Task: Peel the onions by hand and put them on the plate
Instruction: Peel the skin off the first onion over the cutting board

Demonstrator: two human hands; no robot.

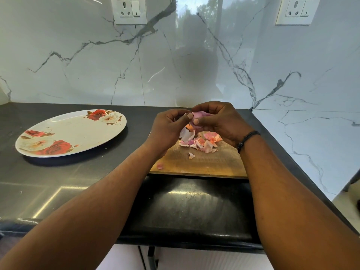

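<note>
Both hands meet above the far edge of a wooden cutting board [198, 164] that lies on the dark bench [58, 182]. Between them sits a purple onion [200, 114], held up off the board and mostly hidden by the fingers; only a pale pink patch of it shows. The right hand [220, 121] wraps over the onion from the right side, its fingers curled round it and its thumb pressing on the front. The left hand [167, 129] comes in from the left, thumb and forefinger pinching at the skin where the two thumbs nearly touch. A loose flap of white and pink skin [187, 134] hangs just below the left thumb, under the onion. A dark band [248, 138] circles the right wrist.

On the board directly beneath the hands lies a small heap of torn peels [204, 142], pink, white and orange. One scrap [191, 155] lies a little nearer the person, and another [159, 166] lies at the board's near left corner.

Well to the left of the hands, a white oval plate [78, 129] with red rose prints rests flat on the bench, with no onion on it. Behind the bench stands a white marbled wall [78, 65] with two sockets [128, 9] high up.
</note>
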